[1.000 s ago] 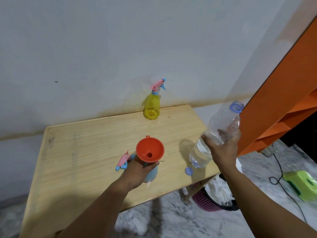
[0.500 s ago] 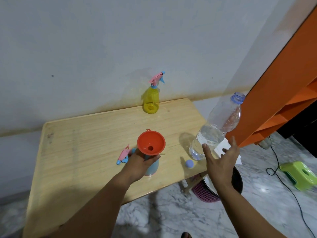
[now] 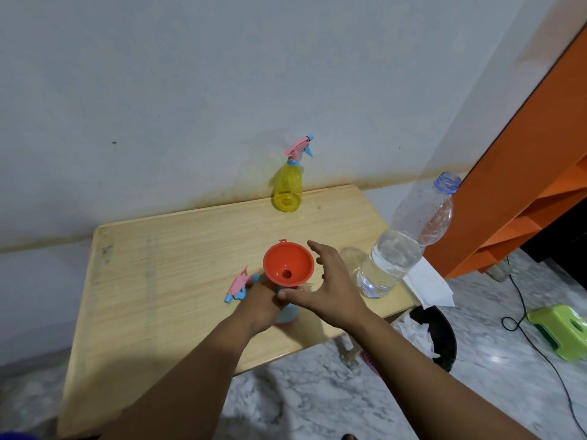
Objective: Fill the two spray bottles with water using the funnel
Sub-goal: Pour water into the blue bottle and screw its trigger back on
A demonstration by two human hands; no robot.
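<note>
No readable text, labels, brands or numbers anywhere.

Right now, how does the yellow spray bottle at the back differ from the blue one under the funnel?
The yellow spray bottle stands alone near the wall with its pink sprayer screwed on; the blue spray bottle is open, its sprayer head lying on the table beside it. The blue one carries the red funnel and is gripped by the left hand; nobody touches the yellow one. Both stand upright on the same table.
</note>
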